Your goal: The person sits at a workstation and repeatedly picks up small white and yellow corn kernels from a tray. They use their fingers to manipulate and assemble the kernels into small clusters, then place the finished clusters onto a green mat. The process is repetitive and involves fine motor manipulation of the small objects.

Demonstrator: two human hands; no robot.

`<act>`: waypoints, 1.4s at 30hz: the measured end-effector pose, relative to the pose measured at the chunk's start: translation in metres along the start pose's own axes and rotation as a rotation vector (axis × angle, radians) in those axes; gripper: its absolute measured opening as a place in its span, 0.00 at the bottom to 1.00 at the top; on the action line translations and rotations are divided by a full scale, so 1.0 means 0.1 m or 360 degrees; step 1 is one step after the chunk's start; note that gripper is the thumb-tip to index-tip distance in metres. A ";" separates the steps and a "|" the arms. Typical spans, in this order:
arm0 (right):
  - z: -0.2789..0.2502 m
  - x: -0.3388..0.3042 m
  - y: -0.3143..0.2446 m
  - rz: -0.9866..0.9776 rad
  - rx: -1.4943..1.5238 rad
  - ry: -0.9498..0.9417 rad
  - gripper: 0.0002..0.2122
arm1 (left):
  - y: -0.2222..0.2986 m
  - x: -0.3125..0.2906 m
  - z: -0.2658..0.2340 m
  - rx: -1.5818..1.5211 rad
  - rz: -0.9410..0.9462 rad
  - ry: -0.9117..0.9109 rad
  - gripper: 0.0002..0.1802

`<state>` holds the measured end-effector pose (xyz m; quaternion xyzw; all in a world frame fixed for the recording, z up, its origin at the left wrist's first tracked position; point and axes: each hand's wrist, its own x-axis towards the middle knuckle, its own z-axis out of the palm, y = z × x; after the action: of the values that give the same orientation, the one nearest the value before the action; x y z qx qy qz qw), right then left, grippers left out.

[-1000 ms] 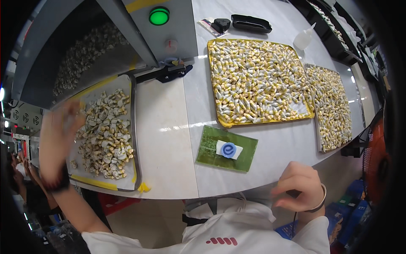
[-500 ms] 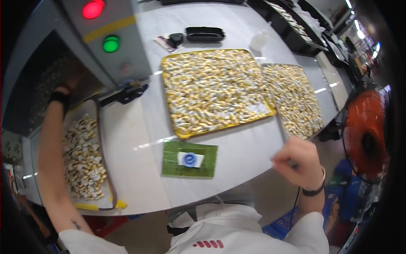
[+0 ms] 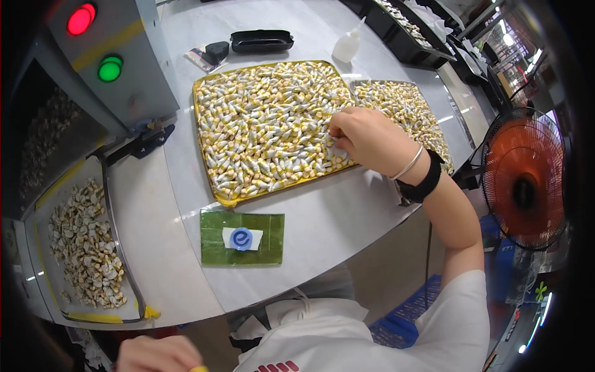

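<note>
Over the right side of a yellow-rimmed tray [image 3: 230, 201], my right hand [image 3: 375, 139] is closed, its curled fingertips down at the contents; what they pinch is hidden. Small white-and-yellow pieces, like twist-wrapped sweets [image 3: 266, 124], fill that tray in a dense layer. Low at the left, my left hand [image 3: 158, 354] is closed and partly cut off by the lower edge. A bit of yellow shows by its fingers, too little to name. To the left, a shallow tray [image 3: 133, 291] holds a heap of pale, crumpled-looking pieces [image 3: 90, 248].
A grey machine [image 3: 145, 68] with red and green lights stands at the far left. A green mat [image 3: 214, 254] lies in front of the tray. Behind are a black container [image 3: 263, 41] and a clear squeeze bottle [image 3: 346, 46]. An orange fan [image 3: 524, 180] stands at right.
My right hand has moved left and forward onto the filled tray. My left hand has drawn back from the machine opening to the lower edge. The whole view has shifted.
</note>
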<state>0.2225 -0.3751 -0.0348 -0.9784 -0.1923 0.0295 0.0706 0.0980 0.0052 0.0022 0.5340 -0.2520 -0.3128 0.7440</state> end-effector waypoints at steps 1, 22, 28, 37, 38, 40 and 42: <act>-0.02 0.01 -0.02 0.0057 -0.0014 -0.0086 0.05 | -0.19 -0.09 0.05 -0.0291 -0.0083 0.0264 0.11; -0.20 -0.17 -0.46 0.0040 0.0506 0.0296 0.03 | -0.94 0.34 0.30 -0.1399 0.0081 0.0881 0.27; -0.16 -0.33 -0.75 -0.0183 0.1173 0.0045 0.07 | -0.97 0.34 0.33 -0.1070 0.0105 0.0794 0.20; 0.01 -0.13 -1.08 -0.0629 0.0850 -0.0030 0.06 | -1.00 0.22 0.35 -0.0711 0.0042 0.0911 0.23; 0.04 -0.10 -1.09 -0.0734 0.0776 0.0003 0.06 | -0.99 0.22 0.34 -0.0853 0.0081 0.0925 0.24; 0.11 -0.07 -1.12 -0.0808 0.0656 0.0033 0.08 | -0.98 0.25 0.34 -0.1138 0.0162 0.0950 0.26; 0.13 -0.05 -1.15 -0.0874 0.0526 0.0040 0.09 | -0.98 0.23 0.33 -0.1071 0.0113 0.0960 0.26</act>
<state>0.1740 -0.2695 -0.0303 -0.8655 -0.4408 0.0279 0.2362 0.0711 -0.0552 -0.0798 0.3207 0.0736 -0.1820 0.9266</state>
